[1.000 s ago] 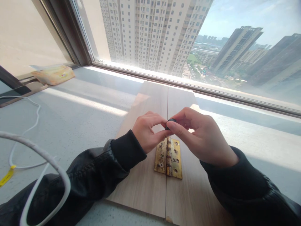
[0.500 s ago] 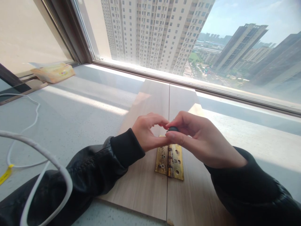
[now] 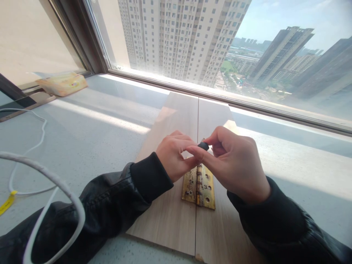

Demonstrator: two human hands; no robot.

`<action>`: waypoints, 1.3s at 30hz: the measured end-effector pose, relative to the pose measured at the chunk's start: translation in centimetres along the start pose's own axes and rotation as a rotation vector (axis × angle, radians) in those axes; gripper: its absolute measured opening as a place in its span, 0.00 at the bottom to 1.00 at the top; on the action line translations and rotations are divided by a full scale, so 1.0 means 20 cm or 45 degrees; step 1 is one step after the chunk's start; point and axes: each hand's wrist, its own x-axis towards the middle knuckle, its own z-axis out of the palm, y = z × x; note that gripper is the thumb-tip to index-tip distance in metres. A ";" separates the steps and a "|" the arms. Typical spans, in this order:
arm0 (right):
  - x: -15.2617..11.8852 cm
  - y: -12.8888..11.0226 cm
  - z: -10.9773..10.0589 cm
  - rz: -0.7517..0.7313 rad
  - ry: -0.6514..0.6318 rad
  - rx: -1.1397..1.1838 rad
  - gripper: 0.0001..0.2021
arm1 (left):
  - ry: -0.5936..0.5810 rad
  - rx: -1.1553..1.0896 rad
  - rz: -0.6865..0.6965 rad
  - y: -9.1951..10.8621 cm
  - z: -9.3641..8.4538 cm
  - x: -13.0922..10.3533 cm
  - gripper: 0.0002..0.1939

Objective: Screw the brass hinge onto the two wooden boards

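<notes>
My right hand (image 3: 232, 157) pinches a small black knob-like handle (image 3: 203, 146) between thumb and fingertips; whatever extends below it is hidden. Close against it is my left hand (image 3: 176, 152), thumb and fingers drawn together, their tips covered by the right hand, so what they grip cannot be made out. Beneath both hands lies a worn brass hinge (image 3: 200, 185), opened flat across the seam of two wooden boards (image 3: 162, 220). Cross-head screws show in its left leaf, while bare holes show in the right leaf. The hinge's far end is covered by my hands.
The boards rest on a pale speckled sill (image 3: 110, 143) beside a window (image 3: 176, 40). A white cable (image 3: 70, 192) with a yellow tag (image 3: 7, 202) loops at the left. Farther back are a soft tissue pack (image 3: 62, 84) and a flat device (image 3: 27, 106).
My right hand has turned and its wrist has moved left. The black handle has tilted and shifted slightly up and right. My left fingers have closed up, narrowing the gap between thumb and forefinger.
</notes>
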 end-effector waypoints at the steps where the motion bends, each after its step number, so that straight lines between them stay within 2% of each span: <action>1: 0.00 0.00 0.00 -0.002 -0.007 0.021 0.17 | -0.020 -0.032 0.033 0.00 0.00 0.00 0.08; 3: 0.00 0.01 -0.02 -0.006 -0.088 0.126 0.16 | -0.058 -0.064 0.057 -0.01 -0.01 0.01 0.08; 6: 0.01 0.03 -0.05 -0.013 -0.337 0.313 0.09 | -0.133 -0.108 0.070 -0.03 -0.02 0.01 0.04; 9: 0.01 0.04 -0.08 -0.020 -0.493 0.351 0.09 | -0.214 -0.217 0.138 -0.05 -0.02 0.02 0.06; 12: 0.01 0.05 -0.09 0.010 -0.470 0.291 0.10 | -0.249 -0.213 0.115 -0.06 -0.01 0.02 0.10; 15: 0.00 0.04 -0.07 0.058 -0.382 0.221 0.11 | -0.111 -0.135 -0.023 -0.05 -0.01 0.02 0.12; 17: 0.00 0.03 -0.05 0.076 -0.269 0.167 0.12 | -0.007 -0.071 -0.081 -0.02 -0.01 0.02 0.12; 21: -0.01 0.02 -0.01 0.076 -0.008 0.017 0.17 | 0.035 0.020 -0.050 0.00 -0.01 0.02 0.09; 23: -0.01 0.01 0.00 0.067 0.018 -0.018 0.20 | 0.007 -0.041 -0.004 0.00 -0.01 0.02 0.07; 26: 0.00 0.02 -0.02 0.047 -0.127 0.087 0.16 | -0.054 -0.098 0.017 -0.01 -0.01 0.01 0.07; 29: 0.00 0.04 -0.07 -0.004 -0.401 0.296 0.11 | -0.124 -0.161 0.007 -0.03 -0.02 0.01 0.08; 33: 0.00 0.07 -0.12 0.021 -0.664 0.513 0.11 | -0.262 -0.352 0.145 -0.07 -0.01 0.01 0.06; 36: -0.01 0.07 -0.14 0.024 -0.672 0.440 0.12 | -0.353 -0.420 0.183 -0.10 -0.01 0.00 0.08; 39: -0.01 0.04 -0.12 -0.012 -0.573 0.289 0.12 | -0.356 -0.393 0.111 -0.08 -0.01 0.00 0.10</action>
